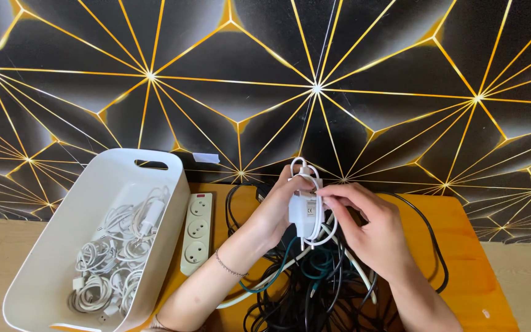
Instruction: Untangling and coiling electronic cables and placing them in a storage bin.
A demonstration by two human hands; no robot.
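My left hand (275,212) grips a white plug-in charger (305,212), held upright above the table. Its white cable (302,169) is looped around the body, with a loop sticking up on top. My right hand (370,230) pinches the cable at the charger's right edge with thumb and forefinger. Below both hands lies a tangle of black, white and teal cables (314,276) on the orange table (468,246).
A white plastic bin (56,246) with a handle slot stands at the left and holds several coiled white cables and chargers. A beige three-socket power strip (196,232) lies between bin and cable pile. A black wall with gold lines rises behind.
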